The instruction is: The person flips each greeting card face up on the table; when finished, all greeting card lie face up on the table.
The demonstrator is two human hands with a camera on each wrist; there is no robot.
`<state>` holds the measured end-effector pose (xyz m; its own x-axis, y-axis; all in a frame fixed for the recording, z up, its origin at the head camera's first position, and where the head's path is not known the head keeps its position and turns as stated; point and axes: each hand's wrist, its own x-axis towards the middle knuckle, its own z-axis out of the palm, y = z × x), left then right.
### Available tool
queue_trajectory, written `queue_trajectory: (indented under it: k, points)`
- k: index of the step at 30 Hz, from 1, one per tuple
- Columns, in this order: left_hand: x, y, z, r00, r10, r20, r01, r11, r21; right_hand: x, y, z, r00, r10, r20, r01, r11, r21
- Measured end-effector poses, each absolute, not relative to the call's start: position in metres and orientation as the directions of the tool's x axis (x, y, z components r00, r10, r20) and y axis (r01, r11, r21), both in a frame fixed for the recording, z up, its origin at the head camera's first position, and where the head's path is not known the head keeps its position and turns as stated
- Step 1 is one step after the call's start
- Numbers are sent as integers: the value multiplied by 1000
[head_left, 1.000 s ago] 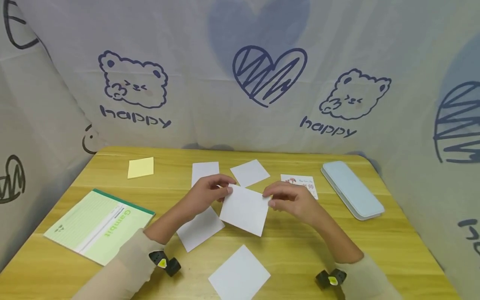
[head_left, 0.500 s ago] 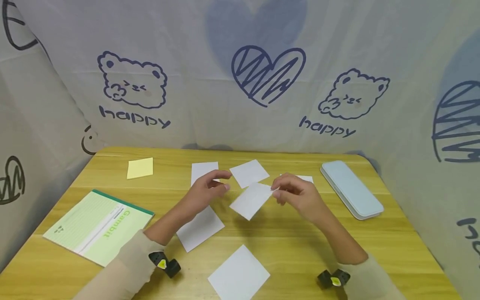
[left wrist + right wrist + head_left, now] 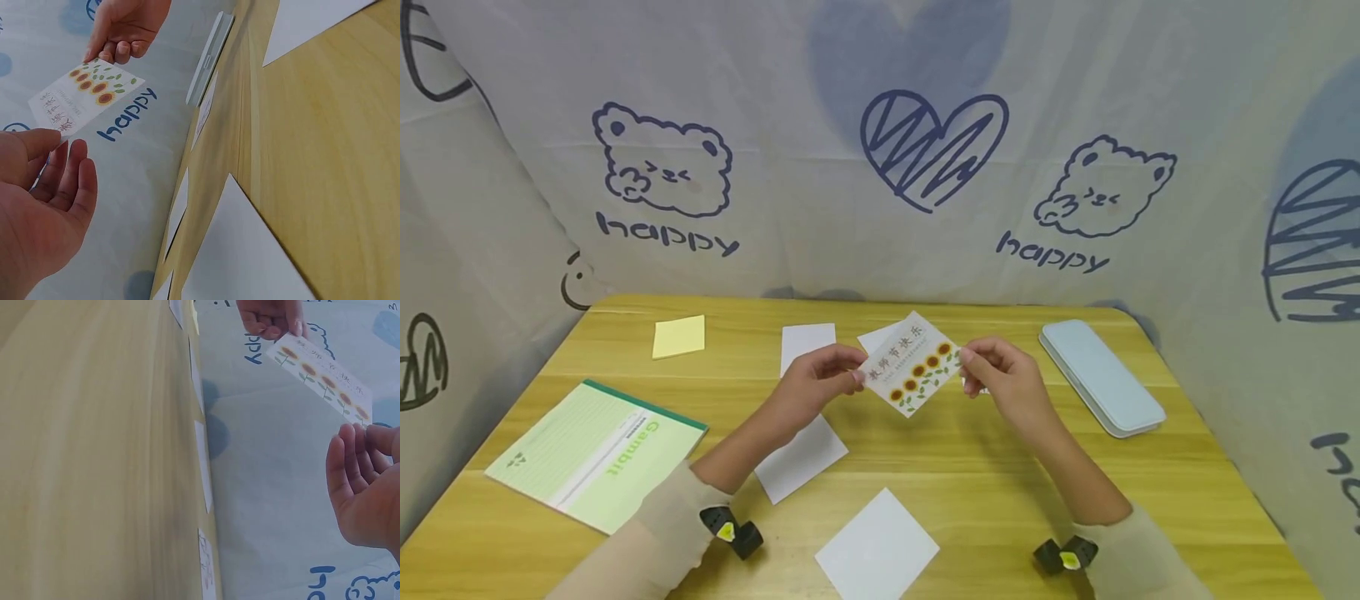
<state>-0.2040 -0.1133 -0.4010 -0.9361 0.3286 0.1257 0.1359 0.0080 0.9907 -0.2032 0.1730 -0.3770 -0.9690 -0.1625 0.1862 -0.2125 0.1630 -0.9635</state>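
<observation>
A white greeting card (image 3: 910,367) printed with a row of sunflowers and Chinese characters is held up above the table, printed face towards the head camera. My left hand (image 3: 812,383) pinches its left corner between thumb and fingers. At the opposite corner, my right hand (image 3: 1011,383) grips it the same way. In the left wrist view the card (image 3: 87,97) stretches between both hands, well off the tabletop. Blank white cards lie around below: one at back left (image 3: 805,342), one beside the left wrist (image 3: 801,458), one near the front (image 3: 877,546). Another, behind the held card (image 3: 880,336), is partly covered.
A pale blue case (image 3: 1102,379) lies at the right. On the left are a green notepad (image 3: 598,454) and a yellow sticky-note pad (image 3: 679,337). Another printed card (image 3: 206,565) lies mostly hidden behind my right hand in the head view. A patterned curtain (image 3: 805,208) borders the wooden table.
The held card has been turned from its blank side to its sunflower side. My left hand let go of it during the turn and now pinches it again.
</observation>
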Motion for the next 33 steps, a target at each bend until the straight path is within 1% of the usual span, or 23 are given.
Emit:
queue_trajectory:
  k: [2,4,8,10,12,15,17,21,25,28,31,33]
  points:
    - [-204,-113,-400,-937,325,127,139,15,990,-203,173,-378,-967,-168,190,-223,207,-952]
    - [-203,-114,-398,-938,323,121,138,31,990,-202,174,-378,-960,-174,220,-264,291,-920]
    - [-203,-114,-392,-939,329,105,145,99,985,-203,171,-373,-922,-256,289,-379,457,-805]
    - [-203,-113,-390,-934,343,101,160,148,976,-204,170,-369,-901,-315,297,-423,489,-763]
    - [-204,-109,-388,-923,374,90,171,189,967,-204,171,-366,-890,-356,284,-440,514,-736]
    - [-207,-101,-388,-897,436,72,183,217,959,-201,178,-363,-898,-358,255,-425,557,-713]
    - [-209,-93,-389,-881,469,62,180,212,961,-199,185,-363,-905,-350,241,-410,574,-709]
    - [-216,-76,-393,-867,498,20,143,211,967,-196,204,-372,-914,-339,222,-387,563,-730]
    - [-224,-52,-405,-839,542,-37,111,238,965,-194,224,-382,-940,-299,167,-317,579,-751]
    - [-229,-32,-415,-806,588,-68,106,256,961,-193,238,-390,-958,-261,121,-264,632,-729]
    - [-233,-14,-421,-781,618,-86,160,331,930,-195,252,-400,-967,-242,76,-227,691,-686]
    - [-236,-4,-425,-776,624,-91,208,390,897,-196,261,-406,-968,-245,53,-219,726,-652]
